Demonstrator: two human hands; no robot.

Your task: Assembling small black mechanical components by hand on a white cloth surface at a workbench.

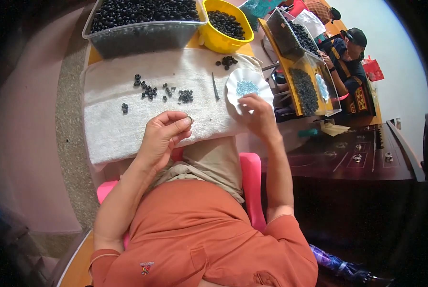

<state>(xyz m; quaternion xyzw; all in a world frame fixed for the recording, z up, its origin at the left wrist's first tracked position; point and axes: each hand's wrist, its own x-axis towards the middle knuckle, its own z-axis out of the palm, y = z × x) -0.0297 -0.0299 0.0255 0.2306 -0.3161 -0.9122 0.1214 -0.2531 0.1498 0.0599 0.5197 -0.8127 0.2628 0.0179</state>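
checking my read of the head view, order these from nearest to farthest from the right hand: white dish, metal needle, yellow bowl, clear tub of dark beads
1. White dish: touching the right hand, just above it.
2. Metal needle: on the towel, left of the dish.
3. Yellow bowl: behind the towel, up from the hand.
4. Clear tub: far back left.

beads point(149, 91) on towel point(108, 129), dish point(233, 88) right

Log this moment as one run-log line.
left hand: pinches small bead | right hand: fingertips at white scalloped dish | white towel: scattered dark beads
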